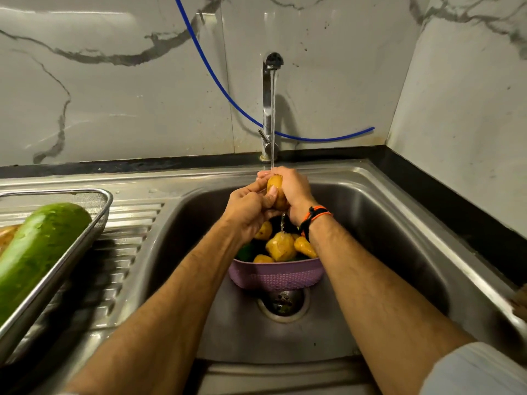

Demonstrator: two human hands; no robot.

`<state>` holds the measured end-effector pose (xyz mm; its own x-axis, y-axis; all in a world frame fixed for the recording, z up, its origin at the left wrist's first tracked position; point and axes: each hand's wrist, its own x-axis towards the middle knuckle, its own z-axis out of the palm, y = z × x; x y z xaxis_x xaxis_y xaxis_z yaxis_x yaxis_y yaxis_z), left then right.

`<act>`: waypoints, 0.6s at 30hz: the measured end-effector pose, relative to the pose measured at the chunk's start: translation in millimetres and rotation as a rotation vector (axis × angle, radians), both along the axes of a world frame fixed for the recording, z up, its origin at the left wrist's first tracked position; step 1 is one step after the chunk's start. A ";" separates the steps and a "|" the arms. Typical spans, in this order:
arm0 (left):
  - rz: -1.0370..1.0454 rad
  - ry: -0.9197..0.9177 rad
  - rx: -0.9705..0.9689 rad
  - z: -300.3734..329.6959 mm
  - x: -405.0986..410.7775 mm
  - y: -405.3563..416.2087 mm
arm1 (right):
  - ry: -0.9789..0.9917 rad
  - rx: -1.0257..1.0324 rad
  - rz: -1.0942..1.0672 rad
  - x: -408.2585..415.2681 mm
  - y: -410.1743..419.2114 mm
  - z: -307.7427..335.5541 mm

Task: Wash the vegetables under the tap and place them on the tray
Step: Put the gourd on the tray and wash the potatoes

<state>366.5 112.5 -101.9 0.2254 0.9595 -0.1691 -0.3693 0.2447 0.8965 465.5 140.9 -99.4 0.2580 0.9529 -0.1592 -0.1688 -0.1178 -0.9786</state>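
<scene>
Water runs from the steel tap point(268, 109) onto a yellow-brown potato point(276, 187) held over the sink. My left hand point(248, 209) grips it from the left with the thumb pressed on its front. My right hand point(295, 189) wraps it from the right. Below them a purple basket point(276, 276) sits in the sink basin point(385, 238) holding several more potatoes point(281, 246) and something green point(245, 252). On the drainboard at left stands a steel mesh tray point(94, 223) with a large green gourd point(37, 249) lying in it.
The sink drain point(283, 305) lies just in front of the basket. A blue hose point(228, 95) hangs across the marble wall behind the tap. A black counter edge point(456, 201) runs along the right. The ribbed drainboard point(122, 252) lies between tray and basin.
</scene>
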 end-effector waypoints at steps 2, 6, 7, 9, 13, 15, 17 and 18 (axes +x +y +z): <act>0.042 0.067 0.049 -3.4 2.2 2.2 | -0.046 -0.004 0.009 2.2 2.0 -3.8; 0.121 0.260 0.164 -13.0 4.0 10.3 | -0.123 -0.065 0.051 5.7 1.3 -3.8; 0.155 0.299 0.182 -15.5 2.8 12.8 | -0.138 -0.068 0.068 6.1 0.3 -4.3; 0.214 0.389 0.226 -17.4 0.9 14.7 | -0.158 -0.061 0.092 5.9 0.4 -6.0; 0.268 0.571 0.339 -15.2 -1.4 11.0 | -0.204 -0.058 0.109 9.3 0.7 -9.6; 0.272 0.618 0.393 -15.2 -1.2 9.0 | -0.209 -0.071 0.119 11.7 -1.0 -11.2; 0.271 0.644 0.410 -16.1 -0.7 8.8 | -0.167 -0.071 0.126 14.5 -3.3 -11.3; 0.269 0.660 0.404 -17.3 -0.7 9.9 | -0.104 -0.064 0.124 15.7 -3.8 -11.1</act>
